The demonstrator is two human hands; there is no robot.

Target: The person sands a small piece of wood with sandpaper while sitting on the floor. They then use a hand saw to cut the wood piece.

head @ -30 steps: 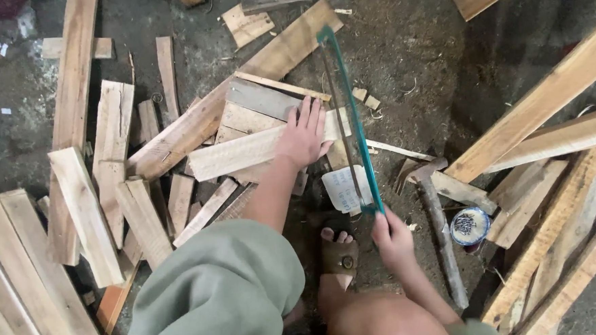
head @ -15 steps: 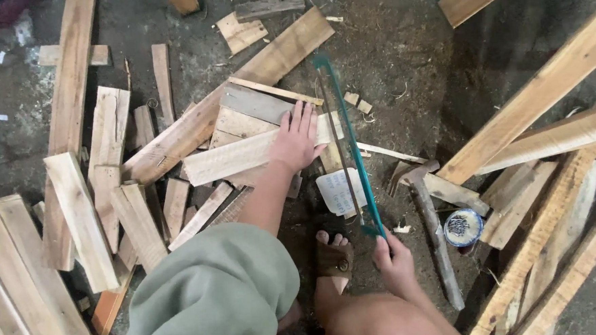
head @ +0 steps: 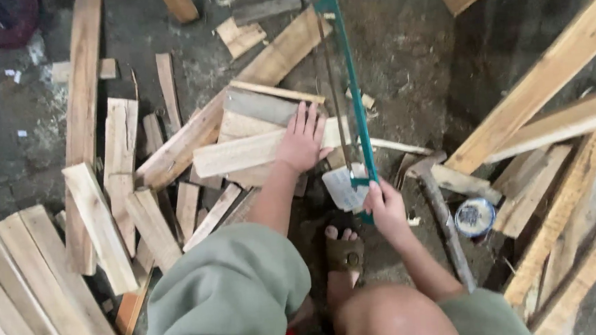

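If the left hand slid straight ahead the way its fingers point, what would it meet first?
The left hand lies flat on a pale plank, fingers pointing up the picture. Straight ahead, it would probably first meet the thin wood strip, with a long diagonal board beyond.

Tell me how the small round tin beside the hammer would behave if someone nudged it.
The round tin sits flat on its base, so it would probably slide rather than roll. It looks low and wide, so tipping seems unlikely. The hammer lies on one side and a wooden plank on the other, so a push would likely stop quickly.
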